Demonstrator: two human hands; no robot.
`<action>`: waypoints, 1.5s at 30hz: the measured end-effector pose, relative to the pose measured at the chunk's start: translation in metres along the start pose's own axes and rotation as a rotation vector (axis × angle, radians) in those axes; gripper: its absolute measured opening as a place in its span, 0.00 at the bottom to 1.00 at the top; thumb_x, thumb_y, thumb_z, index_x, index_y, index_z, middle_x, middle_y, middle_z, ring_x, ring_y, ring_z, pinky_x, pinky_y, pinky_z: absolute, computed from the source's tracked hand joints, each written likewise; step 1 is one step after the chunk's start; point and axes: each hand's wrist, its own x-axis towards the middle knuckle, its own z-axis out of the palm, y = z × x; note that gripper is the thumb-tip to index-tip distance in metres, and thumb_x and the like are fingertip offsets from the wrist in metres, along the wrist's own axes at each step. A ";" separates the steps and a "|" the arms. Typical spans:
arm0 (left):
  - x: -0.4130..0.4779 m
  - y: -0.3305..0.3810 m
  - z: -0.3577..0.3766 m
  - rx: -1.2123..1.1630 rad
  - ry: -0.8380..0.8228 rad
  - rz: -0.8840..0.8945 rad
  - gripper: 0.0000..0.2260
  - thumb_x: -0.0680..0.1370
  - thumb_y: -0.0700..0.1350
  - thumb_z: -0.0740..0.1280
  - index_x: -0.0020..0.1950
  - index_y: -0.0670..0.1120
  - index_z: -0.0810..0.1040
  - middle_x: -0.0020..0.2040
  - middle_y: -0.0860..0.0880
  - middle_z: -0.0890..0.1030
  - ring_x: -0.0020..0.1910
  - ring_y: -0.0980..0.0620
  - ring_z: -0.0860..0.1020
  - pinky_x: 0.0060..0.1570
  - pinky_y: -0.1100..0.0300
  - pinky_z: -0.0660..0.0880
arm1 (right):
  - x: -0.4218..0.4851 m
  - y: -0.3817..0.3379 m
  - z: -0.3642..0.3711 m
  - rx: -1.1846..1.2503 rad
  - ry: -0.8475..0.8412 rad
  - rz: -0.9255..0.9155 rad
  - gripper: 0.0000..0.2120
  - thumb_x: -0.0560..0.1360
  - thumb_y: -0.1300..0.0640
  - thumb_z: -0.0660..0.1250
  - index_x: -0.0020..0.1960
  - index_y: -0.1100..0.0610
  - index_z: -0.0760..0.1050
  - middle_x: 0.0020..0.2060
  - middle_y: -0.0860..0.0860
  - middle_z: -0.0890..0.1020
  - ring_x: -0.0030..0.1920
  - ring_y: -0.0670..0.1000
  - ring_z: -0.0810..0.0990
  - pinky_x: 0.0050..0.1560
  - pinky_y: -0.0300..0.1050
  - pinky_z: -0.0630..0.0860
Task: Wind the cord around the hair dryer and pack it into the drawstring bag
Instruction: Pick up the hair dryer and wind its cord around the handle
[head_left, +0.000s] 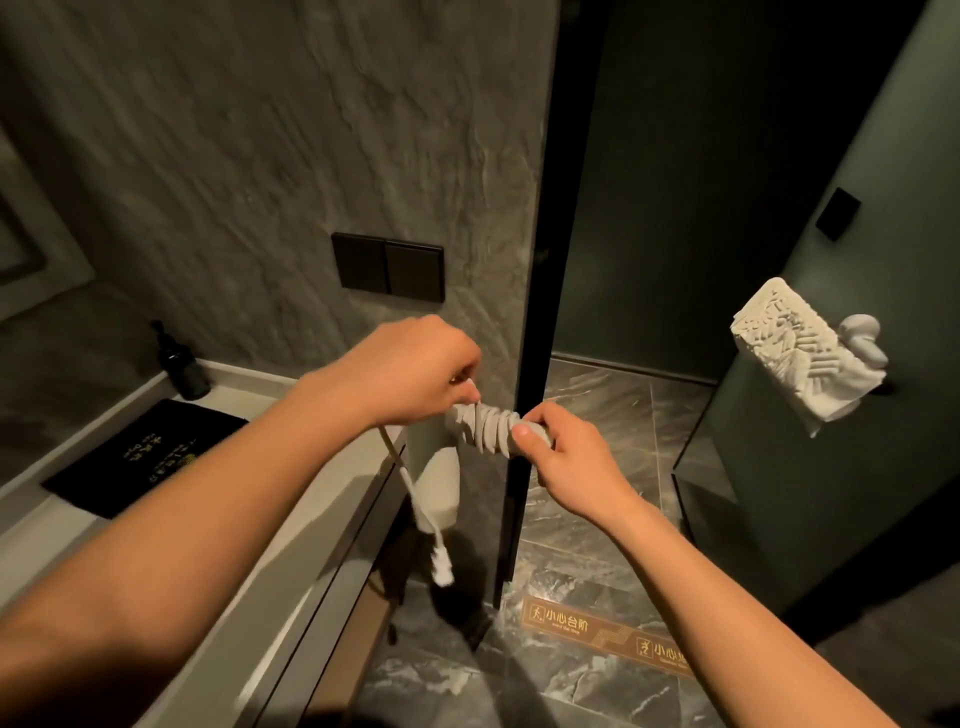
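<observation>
Hair dryer: held in the air just beside the black door frame, handle roughly level, body hanging below. Right hand: clenched on handle end. Left hand: pinching cord at the coils' opposite end. Plug dangling below left hand. Drawstring bag: not visible. Next turns presumably fed from left.

A hotel-style bathroom, by the look of it: grey stone-veined wall with a black double switch plate, marble-patterned floor tiles bearing a gold step-warning strip in Chinese, dark pump bottle on the pale desk at far left, folded white towel hung on the green door at right.
</observation>
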 end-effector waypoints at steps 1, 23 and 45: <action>0.003 -0.003 -0.005 0.035 -0.017 -0.001 0.12 0.74 0.59 0.70 0.39 0.54 0.73 0.37 0.54 0.75 0.41 0.49 0.76 0.35 0.56 0.67 | -0.001 -0.001 -0.004 -0.006 -0.059 -0.025 0.11 0.80 0.47 0.63 0.51 0.54 0.77 0.37 0.51 0.83 0.37 0.53 0.80 0.43 0.55 0.77; -0.018 0.011 0.101 -1.182 -0.047 -0.387 0.28 0.71 0.63 0.63 0.37 0.36 0.81 0.24 0.49 0.68 0.24 0.54 0.64 0.27 0.63 0.62 | -0.003 -0.026 -0.025 1.251 -0.161 -0.013 0.19 0.79 0.51 0.64 0.60 0.66 0.76 0.36 0.62 0.78 0.24 0.48 0.74 0.23 0.38 0.71; 0.022 -0.022 0.000 -0.240 -0.077 0.019 0.23 0.63 0.67 0.75 0.34 0.50 0.72 0.28 0.54 0.75 0.30 0.54 0.72 0.29 0.57 0.64 | -0.004 0.000 0.000 0.345 -0.332 -0.161 0.13 0.78 0.47 0.67 0.51 0.57 0.79 0.35 0.45 0.79 0.33 0.42 0.76 0.36 0.42 0.72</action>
